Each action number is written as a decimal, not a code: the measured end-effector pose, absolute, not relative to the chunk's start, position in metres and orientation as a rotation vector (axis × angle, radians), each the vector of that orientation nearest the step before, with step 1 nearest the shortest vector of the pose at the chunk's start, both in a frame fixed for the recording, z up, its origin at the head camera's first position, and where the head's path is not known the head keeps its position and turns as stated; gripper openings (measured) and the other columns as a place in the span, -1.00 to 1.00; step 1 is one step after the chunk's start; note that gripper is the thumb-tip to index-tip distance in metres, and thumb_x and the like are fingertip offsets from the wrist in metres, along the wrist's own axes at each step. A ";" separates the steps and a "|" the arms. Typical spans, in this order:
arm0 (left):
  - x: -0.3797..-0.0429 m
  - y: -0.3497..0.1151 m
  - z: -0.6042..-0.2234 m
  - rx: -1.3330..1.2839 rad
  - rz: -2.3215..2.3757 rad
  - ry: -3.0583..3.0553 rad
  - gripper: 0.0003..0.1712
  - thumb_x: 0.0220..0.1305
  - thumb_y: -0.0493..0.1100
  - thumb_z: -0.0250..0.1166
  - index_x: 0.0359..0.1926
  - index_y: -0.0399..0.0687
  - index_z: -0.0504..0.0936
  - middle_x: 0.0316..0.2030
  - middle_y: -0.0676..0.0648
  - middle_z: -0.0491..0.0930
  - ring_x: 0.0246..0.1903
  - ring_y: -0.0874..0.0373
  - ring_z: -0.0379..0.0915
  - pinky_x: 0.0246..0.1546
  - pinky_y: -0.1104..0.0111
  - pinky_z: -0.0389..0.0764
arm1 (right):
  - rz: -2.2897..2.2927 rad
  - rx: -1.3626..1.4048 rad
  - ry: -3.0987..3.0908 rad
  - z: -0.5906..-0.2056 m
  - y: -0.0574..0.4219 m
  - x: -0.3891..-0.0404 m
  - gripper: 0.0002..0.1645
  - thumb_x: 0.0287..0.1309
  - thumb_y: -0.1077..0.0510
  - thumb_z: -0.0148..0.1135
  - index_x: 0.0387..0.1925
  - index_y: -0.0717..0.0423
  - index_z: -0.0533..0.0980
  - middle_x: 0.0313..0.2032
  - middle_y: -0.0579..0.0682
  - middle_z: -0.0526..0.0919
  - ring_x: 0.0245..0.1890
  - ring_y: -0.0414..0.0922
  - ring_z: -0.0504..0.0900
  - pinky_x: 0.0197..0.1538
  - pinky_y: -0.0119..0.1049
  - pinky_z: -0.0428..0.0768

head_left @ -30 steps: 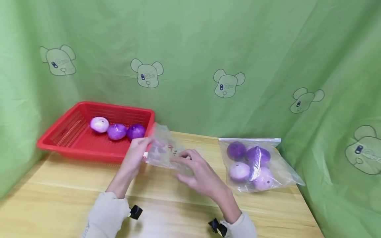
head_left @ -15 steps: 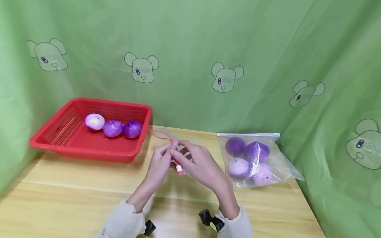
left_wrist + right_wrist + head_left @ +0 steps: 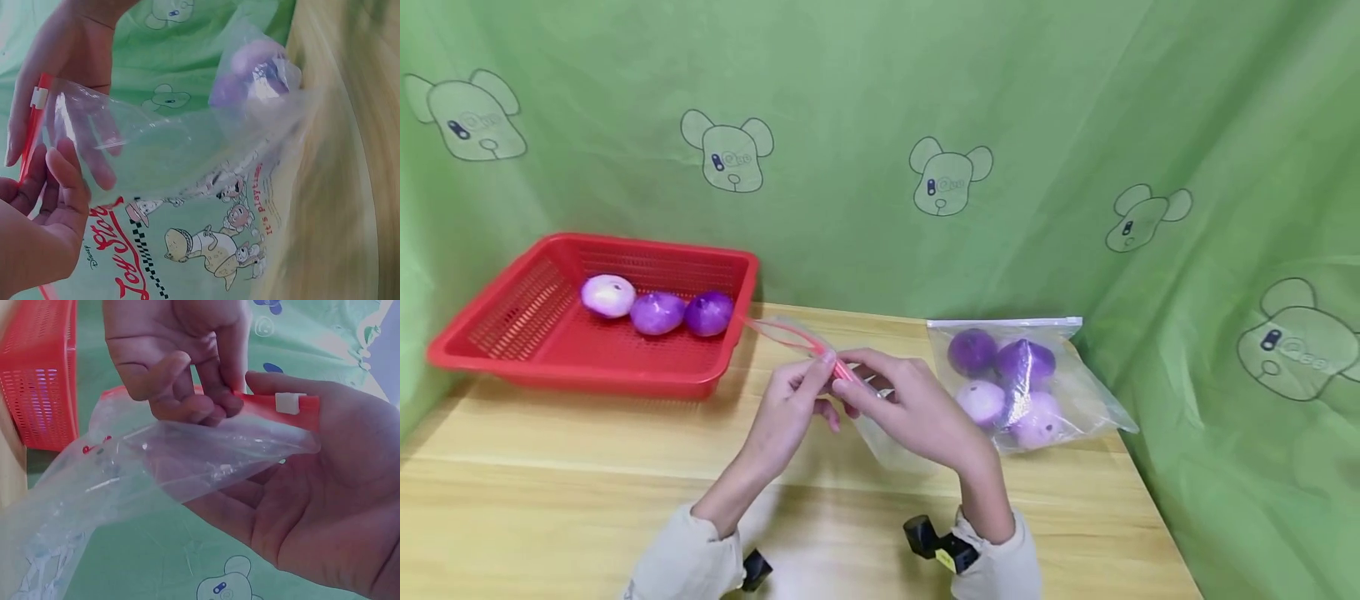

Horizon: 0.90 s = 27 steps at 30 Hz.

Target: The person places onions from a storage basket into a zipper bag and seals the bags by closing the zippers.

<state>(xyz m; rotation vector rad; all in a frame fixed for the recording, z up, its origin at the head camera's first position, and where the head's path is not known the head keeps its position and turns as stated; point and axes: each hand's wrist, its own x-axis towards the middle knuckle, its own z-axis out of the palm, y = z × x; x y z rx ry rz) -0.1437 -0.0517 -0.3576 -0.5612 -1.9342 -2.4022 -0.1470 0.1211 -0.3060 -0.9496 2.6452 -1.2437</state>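
Observation:
A clear slider zip bag (image 3: pixel 181 169) with a red zipper strip (image 3: pixel 842 371) and printed cartoon figures is held up between both hands over the table. My left hand (image 3: pixel 786 408) pinches the strip with its thumb and fingers. On the strip's other end, my right hand (image 3: pixel 917 408) holds the bag near the white slider (image 3: pixel 287 403), thumb along the strip and fingers behind the film. The bag looks flat, and its lower part hangs down toward the table.
A red plastic basket (image 3: pixel 602 379) at the left holds three purple onions (image 3: pixel 657 313). To the right lies another zip bag (image 3: pixel 1090 387) with several onions inside, its white strip at the back. A green curtain (image 3: pixel 835 242) stands behind the wooden table (image 3: pixel 587 483).
The right hand has come to the bag, and both hands have met at its red strip. The bag has moved right, away from the basket. The head view has shifted a little right.

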 end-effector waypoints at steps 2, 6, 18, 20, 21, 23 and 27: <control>-0.143 -0.050 -0.358 -0.605 -2.338 -1.948 -0.50 0.59 -0.08 -0.05 -0.30 -0.37 0.66 -0.47 -0.15 0.66 -0.48 0.00 0.61 -0.57 0.29 0.61 | -1.281 -0.933 2.607 -0.305 0.126 -0.147 -0.56 0.43 -0.11 0.10 0.21 -0.06 0.53 -0.20 -0.15 0.73 -0.23 -0.27 0.71 -0.10 -0.25 0.67; -0.140 -0.045 -0.358 -0.673 -2.228 -1.966 -0.52 0.58 -0.09 -0.04 -0.36 -0.28 0.65 -0.50 -0.19 0.64 -0.52 -0.03 0.59 -0.56 0.27 0.60 | -1.350 -0.859 2.581 -0.303 0.137 -0.147 -0.65 0.41 -0.10 0.14 0.10 -0.10 0.60 -0.18 -0.15 0.74 -0.24 -0.21 0.73 -0.30 -0.23 0.69; -0.136 -0.043 -0.358 -0.647 -2.062 -2.031 -0.51 0.57 -0.19 -0.03 -0.47 -0.23 0.66 -0.51 -0.12 0.62 -0.55 0.00 0.58 -0.61 0.26 0.60 | -1.436 -0.854 2.763 -0.299 0.143 -0.151 -0.81 0.42 0.10 0.15 -0.20 0.08 0.64 -0.36 -0.13 0.70 -0.32 -0.23 0.70 -0.23 -0.28 0.68; -0.137 -0.043 -0.358 -0.600 -2.013 -2.064 -0.54 0.51 -0.28 0.00 -0.51 -0.22 0.69 -0.53 -0.10 0.63 -0.57 0.02 0.57 -0.62 0.27 0.60 | -1.482 -0.802 2.817 -0.299 0.145 -0.152 -0.79 0.43 0.11 0.14 -0.21 0.11 0.64 -0.38 -0.10 0.70 -0.35 -0.21 0.69 -0.27 -0.28 0.67; -0.137 -0.043 -0.359 -0.572 -1.980 -2.089 -0.55 0.46 -0.32 0.02 -0.55 -0.19 0.70 -0.55 -0.08 0.63 -0.59 0.05 0.55 -0.63 0.28 0.59 | -1.502 -0.771 2.842 -0.298 0.145 -0.152 -0.80 0.43 0.12 0.13 -0.20 0.12 0.62 -0.37 -0.08 0.70 -0.35 -0.21 0.69 -0.27 -0.29 0.67; -0.137 -0.043 -0.359 -0.531 -1.898 -2.149 -0.56 0.35 -0.39 0.06 -0.64 -0.14 0.68 -0.56 -0.03 0.62 -0.60 0.08 0.51 -0.63 0.32 0.58 | -1.545 -0.735 2.860 -0.298 0.147 -0.152 -0.87 0.43 0.20 0.11 -0.11 0.12 0.56 -0.37 -0.03 0.70 -0.37 -0.18 0.70 -0.30 -0.28 0.69; -0.136 -0.041 -0.362 -0.524 -1.693 -2.277 -0.60 0.15 -0.37 0.15 -0.76 -0.01 0.62 -0.62 0.10 0.55 -0.67 0.22 0.36 -0.72 0.44 0.40 | -1.449 -0.843 2.866 -0.299 0.146 -0.148 -0.46 0.32 0.50 -0.04 0.21 0.03 0.44 -0.40 0.02 0.62 -0.44 -0.14 0.67 -0.34 -0.29 0.70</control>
